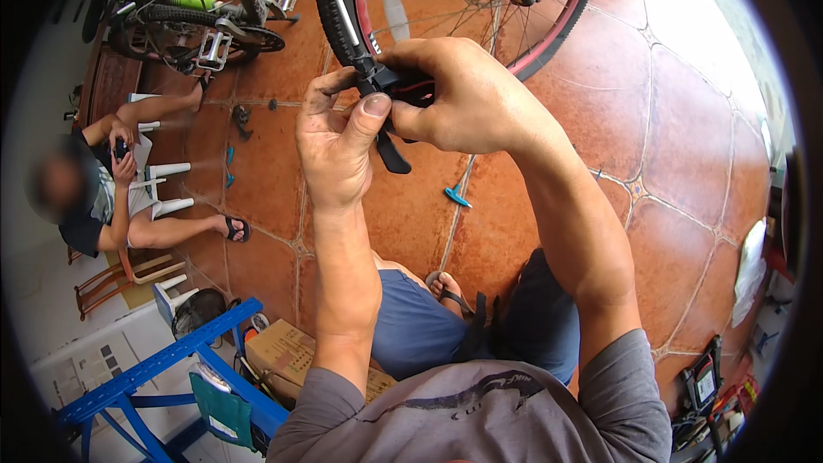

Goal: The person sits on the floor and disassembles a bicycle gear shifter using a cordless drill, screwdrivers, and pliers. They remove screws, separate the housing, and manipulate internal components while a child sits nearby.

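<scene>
Both hands are raised together in front of me, just below the bicycle wheel [561, 45] with its red rim. Between them is a black brake lever [393, 154], its curved blade hanging below the fingers. My left hand [339, 150] pinches its clamp end between thumb and fingers. Closed around the body from the other side is my right hand [476, 94]; its fingertips are partly hidden. A slim silver rod [339, 0] runs up and away from the black clamp, in front of the tyre. Whether the lever is fixed to the rod I cannot tell.
A teal-handled tool [457, 195] lies on the tiled floor [506, 231] beyond my feet. At left sits a person [120, 150] holding a small dark device, below another bicycle [201, 30]. A blue metal frame [163, 360] and a cardboard box [283, 350] stand at lower left.
</scene>
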Action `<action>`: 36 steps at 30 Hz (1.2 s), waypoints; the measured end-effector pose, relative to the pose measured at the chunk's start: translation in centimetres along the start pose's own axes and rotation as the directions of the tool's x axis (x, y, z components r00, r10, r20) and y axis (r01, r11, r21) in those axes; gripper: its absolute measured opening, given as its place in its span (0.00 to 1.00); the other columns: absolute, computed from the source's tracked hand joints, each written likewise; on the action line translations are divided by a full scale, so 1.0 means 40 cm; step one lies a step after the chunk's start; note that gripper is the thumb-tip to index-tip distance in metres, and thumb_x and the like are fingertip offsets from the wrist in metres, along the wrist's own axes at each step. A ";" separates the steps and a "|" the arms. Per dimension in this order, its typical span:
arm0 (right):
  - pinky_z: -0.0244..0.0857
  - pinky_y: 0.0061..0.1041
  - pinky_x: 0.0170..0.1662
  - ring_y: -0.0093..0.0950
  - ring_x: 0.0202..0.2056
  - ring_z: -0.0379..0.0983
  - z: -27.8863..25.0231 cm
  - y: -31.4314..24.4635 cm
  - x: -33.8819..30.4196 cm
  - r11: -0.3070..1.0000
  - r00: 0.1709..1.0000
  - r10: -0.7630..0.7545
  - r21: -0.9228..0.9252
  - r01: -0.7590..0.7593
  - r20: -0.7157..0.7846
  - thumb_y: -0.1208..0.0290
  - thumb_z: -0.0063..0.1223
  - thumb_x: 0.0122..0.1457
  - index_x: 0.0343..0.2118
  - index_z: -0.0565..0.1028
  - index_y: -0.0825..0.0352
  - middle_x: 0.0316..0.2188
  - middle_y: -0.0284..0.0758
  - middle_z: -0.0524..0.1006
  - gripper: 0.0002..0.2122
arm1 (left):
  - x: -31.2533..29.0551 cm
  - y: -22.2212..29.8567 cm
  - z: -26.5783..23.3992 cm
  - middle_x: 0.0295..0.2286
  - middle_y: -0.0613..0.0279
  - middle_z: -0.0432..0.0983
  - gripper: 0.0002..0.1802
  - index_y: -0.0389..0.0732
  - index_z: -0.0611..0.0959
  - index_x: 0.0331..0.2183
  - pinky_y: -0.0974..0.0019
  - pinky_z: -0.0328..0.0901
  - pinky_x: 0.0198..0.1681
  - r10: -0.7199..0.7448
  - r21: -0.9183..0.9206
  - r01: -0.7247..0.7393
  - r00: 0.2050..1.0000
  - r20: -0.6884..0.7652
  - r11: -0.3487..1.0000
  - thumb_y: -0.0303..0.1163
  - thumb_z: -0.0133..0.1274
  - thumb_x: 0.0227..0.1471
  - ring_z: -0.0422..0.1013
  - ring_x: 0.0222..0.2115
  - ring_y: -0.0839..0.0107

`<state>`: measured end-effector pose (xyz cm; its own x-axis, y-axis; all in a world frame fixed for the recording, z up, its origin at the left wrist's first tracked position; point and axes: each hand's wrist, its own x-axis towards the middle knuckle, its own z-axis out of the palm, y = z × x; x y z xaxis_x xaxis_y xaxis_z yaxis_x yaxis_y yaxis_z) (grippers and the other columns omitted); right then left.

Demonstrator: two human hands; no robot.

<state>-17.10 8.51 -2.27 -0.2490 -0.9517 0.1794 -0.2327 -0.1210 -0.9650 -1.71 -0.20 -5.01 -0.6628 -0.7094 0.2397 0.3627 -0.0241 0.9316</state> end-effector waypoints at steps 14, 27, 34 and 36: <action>0.71 0.31 0.36 0.39 0.30 0.79 0.025 0.020 -0.006 0.964 0.987 -0.098 -0.257 0.062 -0.127 0.73 0.55 0.46 0.38 0.76 0.75 0.26 0.49 0.78 0.16 | 0.007 -0.011 0.031 0.35 0.57 0.77 0.12 0.32 0.75 0.40 0.74 0.70 0.38 0.058 0.071 -0.054 0.997 -0.060 0.996 0.18 0.56 0.52 0.74 0.33 0.76; 0.70 0.24 0.38 0.22 0.36 0.75 -0.323 0.515 -0.321 0.671 0.654 0.705 -0.041 -0.740 -0.274 0.63 0.52 0.59 0.44 0.77 0.66 0.33 0.32 0.79 0.14 | -0.006 -0.044 -0.023 0.36 0.56 0.77 0.15 0.32 0.72 0.43 0.65 0.74 0.39 -0.006 0.037 0.008 0.999 -0.047 0.999 0.23 0.53 0.53 0.76 0.34 0.71; 0.65 0.40 0.51 0.45 0.47 0.71 -0.039 0.812 -0.667 0.299 0.463 0.703 -0.367 -0.881 -0.540 0.68 0.50 0.51 0.52 0.70 0.61 0.46 0.47 0.73 0.22 | 0.012 -0.080 -0.050 0.37 0.55 0.77 0.14 0.31 0.75 0.43 0.67 0.71 0.44 -0.043 0.073 0.052 0.992 -0.116 0.996 0.26 0.51 0.54 0.75 0.36 0.70; 0.62 0.43 0.54 0.52 0.53 0.62 -0.013 0.832 -0.654 0.370 0.580 0.621 -0.455 -0.810 -0.527 0.72 0.52 0.50 0.57 0.65 0.54 0.58 0.50 0.60 0.27 | 0.012 -0.089 -0.041 0.38 0.56 0.77 0.14 0.31 0.75 0.43 0.66 0.71 0.44 -0.040 0.040 0.044 0.994 -0.106 0.998 0.26 0.52 0.54 0.74 0.37 0.70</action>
<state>-18.83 29.54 -38.98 -0.7847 -0.4781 -0.3945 -0.3117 0.8545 -0.4156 -2.23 -1.60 -8.66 -0.6034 -0.7786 0.1722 0.3064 -0.0270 0.9515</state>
